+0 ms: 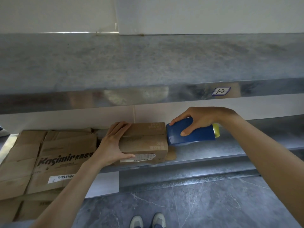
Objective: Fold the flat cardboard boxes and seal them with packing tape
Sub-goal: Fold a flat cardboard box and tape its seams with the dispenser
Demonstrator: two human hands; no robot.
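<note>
left hand (113, 145) holds box (145, 139), right hand (198, 119) dispenser (201, 135)

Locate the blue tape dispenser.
Head view, right of centre: the blue plastic tape dispenser is in the right hand, touching the right end of the small brown cardboard box.

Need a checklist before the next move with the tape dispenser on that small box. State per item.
1. Box steadied, left hand grips the small box at its left end: ok.
2. Grip of right hand on blue tape dispenser: ok.
3. Dispenser mouth at the box's right end, on the seam: ok.
4. Top flaps closed: ok.
5. Tape end stuck down: cannot tell.
6. Box resting on shelf: ok.
</note>
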